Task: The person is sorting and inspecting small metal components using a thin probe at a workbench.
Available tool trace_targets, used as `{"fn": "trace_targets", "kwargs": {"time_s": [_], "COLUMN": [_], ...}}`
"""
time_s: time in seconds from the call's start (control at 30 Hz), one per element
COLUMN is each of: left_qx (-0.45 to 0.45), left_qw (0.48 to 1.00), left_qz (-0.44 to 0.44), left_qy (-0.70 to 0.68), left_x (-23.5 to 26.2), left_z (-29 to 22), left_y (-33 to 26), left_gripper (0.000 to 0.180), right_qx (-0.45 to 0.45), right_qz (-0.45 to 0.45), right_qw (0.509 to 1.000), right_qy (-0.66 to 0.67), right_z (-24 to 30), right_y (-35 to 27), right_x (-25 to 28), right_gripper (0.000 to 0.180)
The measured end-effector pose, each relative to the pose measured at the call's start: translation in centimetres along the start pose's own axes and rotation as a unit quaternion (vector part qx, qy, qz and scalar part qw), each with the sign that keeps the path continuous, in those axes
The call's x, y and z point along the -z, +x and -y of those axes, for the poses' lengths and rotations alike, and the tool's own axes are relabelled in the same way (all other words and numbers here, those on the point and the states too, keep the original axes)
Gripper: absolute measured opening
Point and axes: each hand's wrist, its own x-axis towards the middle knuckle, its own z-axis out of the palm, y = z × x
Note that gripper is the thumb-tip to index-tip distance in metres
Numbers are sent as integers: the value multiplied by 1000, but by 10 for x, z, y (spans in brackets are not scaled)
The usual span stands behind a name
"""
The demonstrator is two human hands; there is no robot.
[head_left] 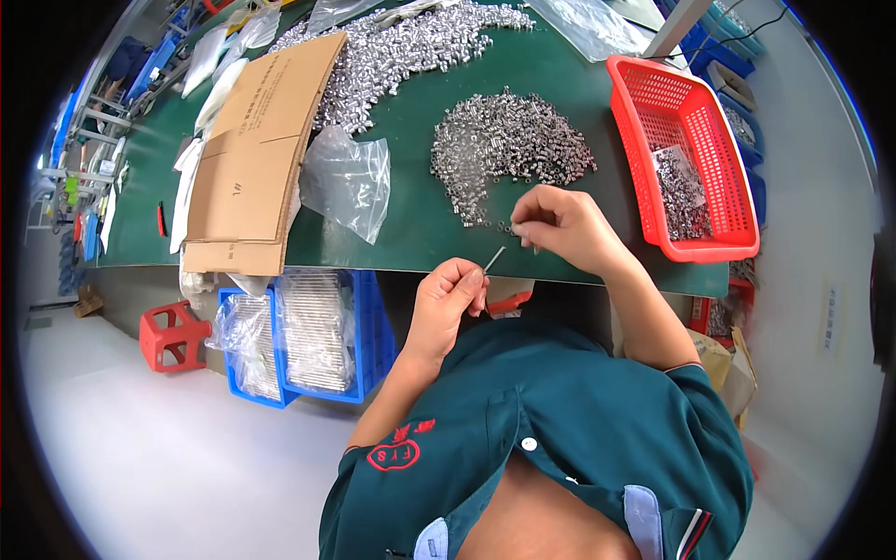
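Observation:
My left hand (446,301), just in front of the table's near edge, is closed round a thin metal rod (495,259) that points up and to the right. Over the tabletop, my right hand (574,229) has thumb and fingers pinched together; whatever lies between the fingertips is too small to make out. A few loose small metal rings (504,227) lie just left of those fingertips. Beyond them spreads a pile of short silvery metal sleeves (509,135) on the green table (411,201). The two hands are apart.
A larger heap of shiny metal pieces (411,51) covers the back. To the left lie a flat cardboard piece (247,154) and a clear plastic bag (347,182). A red basket (661,241) holding metal parts stands right. Blue crates (373,327) and a red stool (175,336) are below left.

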Motion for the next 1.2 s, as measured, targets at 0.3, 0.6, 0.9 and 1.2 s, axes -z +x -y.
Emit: {"fn": "trace_targets", "kwargs": {"time_s": [0.3, 0.6, 0.9, 1.2], "left_qx": [6, -26, -99, 27], "left_qw": [999, 982, 960, 994], "left_qz": [12, 11, 30, 78], "left_qy": [47, 189, 261, 69], "left_x": [-10, -12, -23, -15], "left_z": [-2, -8, -20, -9], "left_y": [0, -5, -6, -4], "left_gripper": [16, 13, 12, 17], "right_qx": [-9, 154, 62, 165], "right_qz": [48, 25, 40, 34], "right_qw": [996, 982, 994, 981], "right_qy": [80, -106, -78, -98], "right_z": [-5, 5, 13, 10], "right_y": [-21, -30, -41, -43], "right_x": [-2, 6, 10, 9], "right_gripper": [10, 14, 14, 12]}}
